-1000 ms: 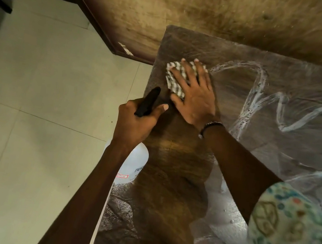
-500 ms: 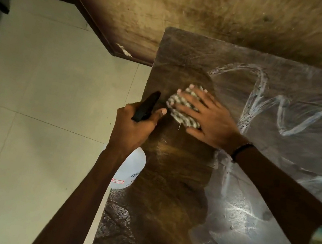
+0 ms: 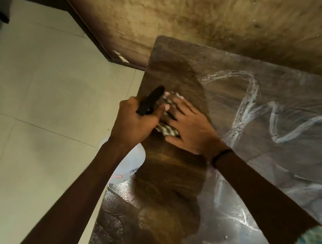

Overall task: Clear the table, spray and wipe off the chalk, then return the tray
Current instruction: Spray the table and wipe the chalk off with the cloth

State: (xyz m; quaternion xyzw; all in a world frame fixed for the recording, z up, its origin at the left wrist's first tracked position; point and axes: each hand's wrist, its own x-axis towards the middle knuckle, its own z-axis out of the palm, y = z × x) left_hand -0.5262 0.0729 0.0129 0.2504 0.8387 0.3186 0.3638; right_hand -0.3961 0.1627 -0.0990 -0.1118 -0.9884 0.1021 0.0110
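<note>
Table (image 3: 165,187): one, dark wood, its far edge against a rough plaster wall (image 3: 197,10), its left edge over pale floor tiles (image 3: 30,99). No tray and no loose items in view on it, so I judge the clearing step done; where the tray is cannot be told. Wipe status: a dark, clean-looking band runs along the left edge from the far-left corner toward the near edge. To the right of that band the surface is hazy and wet-looking, and chalk lines (image 3: 250,99) remain, one looping white trace across the far-right part plus fainter smears toward the near-right; an exact count of marks is not possible. Estimate: spray-and-wipe is under way, well under half of the visible surface cleaned; the tray return is not started. Spray bottle (image 3: 128,169): one, white body hanging just off the left edge, black trigger head uppermost. Left hand (image 3: 134,121): grip clamped around the bottle's neck and trigger. Cloth (image 3: 167,130): one, checked, lying on the table near the left edge, toward the far-left corner, touching the wood. Right hand (image 3: 187,126): flat on the cloth, fingers spread and pressing it down, blurred; one dark band on that wrist. The two hands are just beside each other.
</note>
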